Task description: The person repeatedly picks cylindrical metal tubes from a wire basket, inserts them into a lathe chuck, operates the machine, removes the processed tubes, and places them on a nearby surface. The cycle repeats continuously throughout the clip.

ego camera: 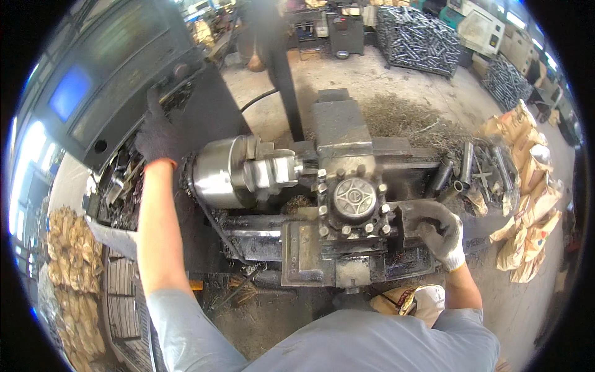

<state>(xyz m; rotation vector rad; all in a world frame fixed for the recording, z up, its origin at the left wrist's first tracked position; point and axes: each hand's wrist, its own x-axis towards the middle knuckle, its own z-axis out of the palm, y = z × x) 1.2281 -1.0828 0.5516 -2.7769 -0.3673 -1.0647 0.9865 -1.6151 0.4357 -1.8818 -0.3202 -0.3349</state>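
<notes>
My left hand (159, 132), in a dark glove with an orange cuff edge, reaches to the lathe's headstock housing (116, 100). Its index finger stretches toward the control area; no object shows in it, though the hand is blurred. My right hand (439, 230), in a soiled glove with a white cuff, curls around a dark metal block (409, 238) right of the tool post (355, 197). Between my arms sits the lathe chuck (216, 174). Its jaws (274, 169) look blurred; whether they grip a workpiece is unclear.
Metal tubes (466, 162) and a cross-shaped key (483, 179) lie on the lathe's right end. Paper sacks (532, 186) line the floor beyond. Metal chips (404, 116) cover the floor behind. A cage of metal parts (418, 42) stands farther back. Loose tools (118, 183) fill a left-hand tray.
</notes>
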